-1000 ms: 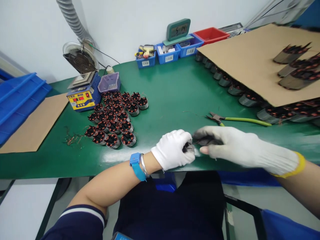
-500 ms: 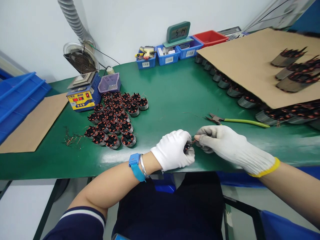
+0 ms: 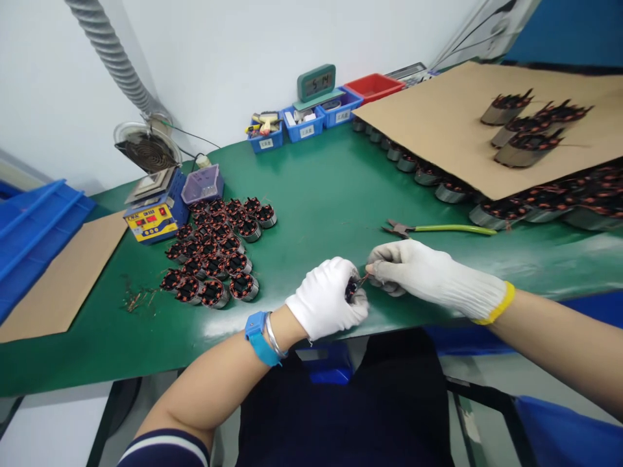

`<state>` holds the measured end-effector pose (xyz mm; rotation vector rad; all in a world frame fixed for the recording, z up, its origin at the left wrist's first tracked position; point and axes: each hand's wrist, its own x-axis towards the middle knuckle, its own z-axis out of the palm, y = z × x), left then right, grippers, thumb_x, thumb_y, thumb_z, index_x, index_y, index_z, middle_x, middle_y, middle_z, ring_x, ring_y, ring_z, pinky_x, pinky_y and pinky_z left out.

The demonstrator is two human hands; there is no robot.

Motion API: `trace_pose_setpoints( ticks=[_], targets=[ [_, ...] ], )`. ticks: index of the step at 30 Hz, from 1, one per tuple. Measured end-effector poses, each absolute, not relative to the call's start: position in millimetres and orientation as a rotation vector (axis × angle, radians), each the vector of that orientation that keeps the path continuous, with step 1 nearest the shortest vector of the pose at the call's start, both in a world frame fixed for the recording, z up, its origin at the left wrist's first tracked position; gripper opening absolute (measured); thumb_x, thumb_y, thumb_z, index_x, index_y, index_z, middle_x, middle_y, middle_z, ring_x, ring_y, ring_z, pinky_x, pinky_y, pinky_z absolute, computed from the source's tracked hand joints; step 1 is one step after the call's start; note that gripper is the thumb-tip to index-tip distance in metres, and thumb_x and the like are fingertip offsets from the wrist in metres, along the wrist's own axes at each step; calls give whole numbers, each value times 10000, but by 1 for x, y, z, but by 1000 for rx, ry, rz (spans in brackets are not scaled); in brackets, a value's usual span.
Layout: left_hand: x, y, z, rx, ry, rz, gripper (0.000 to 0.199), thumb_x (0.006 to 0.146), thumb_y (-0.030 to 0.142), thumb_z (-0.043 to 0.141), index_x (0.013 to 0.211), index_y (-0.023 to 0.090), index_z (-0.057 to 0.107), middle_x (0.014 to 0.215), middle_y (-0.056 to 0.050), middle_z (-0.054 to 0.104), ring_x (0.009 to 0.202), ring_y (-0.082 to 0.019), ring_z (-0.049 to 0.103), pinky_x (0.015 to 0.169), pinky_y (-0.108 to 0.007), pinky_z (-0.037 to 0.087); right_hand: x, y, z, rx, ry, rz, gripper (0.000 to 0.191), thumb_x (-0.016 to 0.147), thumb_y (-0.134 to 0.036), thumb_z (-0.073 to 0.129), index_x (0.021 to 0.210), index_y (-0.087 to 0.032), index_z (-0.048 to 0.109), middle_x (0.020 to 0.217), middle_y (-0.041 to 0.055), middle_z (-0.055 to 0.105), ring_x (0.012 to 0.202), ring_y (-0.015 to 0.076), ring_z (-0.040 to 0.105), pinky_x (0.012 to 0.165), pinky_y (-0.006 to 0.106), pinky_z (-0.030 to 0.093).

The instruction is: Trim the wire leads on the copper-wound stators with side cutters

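My left hand (image 3: 331, 299), in a white glove, is wrapped round a wire-wound motor core (image 3: 351, 289), which is mostly hidden by the fingers. My right hand (image 3: 400, 267), gloved with a yellow cuff, pinches the copper wire ends (image 3: 363, 280) that stick out of that core. Just beyond my right hand lie cutting pliers (image 3: 450, 229) with green handles, their jaws pointing left. A group of similar wound cores (image 3: 214, 293) stands on the green table (image 3: 311, 194) to the left of my hands.
Wire scraps (image 3: 139, 299) lie at the left, near a cardboard sheet (image 3: 73, 279). A blue-yellow heating unit (image 3: 154, 219) and a purple bin (image 3: 203, 185) stand behind the cores. At the right, cardboard (image 3: 438, 123) covers more cores and carries several (image 3: 528, 150).
The camera view has turned and shifted, so the table items appear moved. My hands keep the same hold on the core and its wires.
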<state>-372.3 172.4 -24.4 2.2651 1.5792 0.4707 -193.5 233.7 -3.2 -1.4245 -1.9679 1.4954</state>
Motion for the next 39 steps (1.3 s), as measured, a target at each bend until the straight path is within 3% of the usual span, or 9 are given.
trace_pose_setpoints(
  ticks=[7,14,25,29,34,39],
  targets=[
    [-373,173,-31,2265,1570,568,126,799,287,544,872,239,453,887,-51,597,869,-243,618,830,-395,547,-191,234,3,-1453,-1924,1638,448,767,-640,648,707,-198,597,567,33,625,520,158,595,499,257,481],
    [-374,173,-33,2270,1555,600,154,797,313,553,874,249,435,881,-44,581,870,-239,603,833,-396,549,-194,228,2,-1481,-2101,1548,263,870,-368,567,664,-204,564,521,-10,598,439,97,519,447,202,400],
    [-378,175,-33,2318,1451,636,137,788,266,527,797,255,390,856,-40,588,856,-222,596,842,-371,525,-183,237,14,-1627,-2197,1619,210,828,-308,608,650,-198,595,547,3,630,466,112,578,485,208,476],
    [-378,176,-34,2327,1422,665,136,781,257,507,773,254,372,837,-44,583,836,-220,585,817,-363,511,-172,244,4,-1387,-2223,1739,303,768,-475,699,686,-197,609,613,22,661,504,135,598,507,241,492],
    [-375,177,-35,2308,1458,690,157,764,241,503,741,254,348,788,-27,546,788,-207,551,774,-345,493,-172,258,-9,-1120,-1644,1741,603,672,-689,745,967,-173,646,927,121,733,851,236,707,774,357,600],
    [-374,178,-34,2279,1477,670,185,798,280,508,738,257,334,771,-16,496,769,-206,528,752,-348,494,-191,257,1,-1295,-1942,2051,493,547,-535,894,783,-157,683,673,60,703,617,170,672,544,242,568]
  ],
)
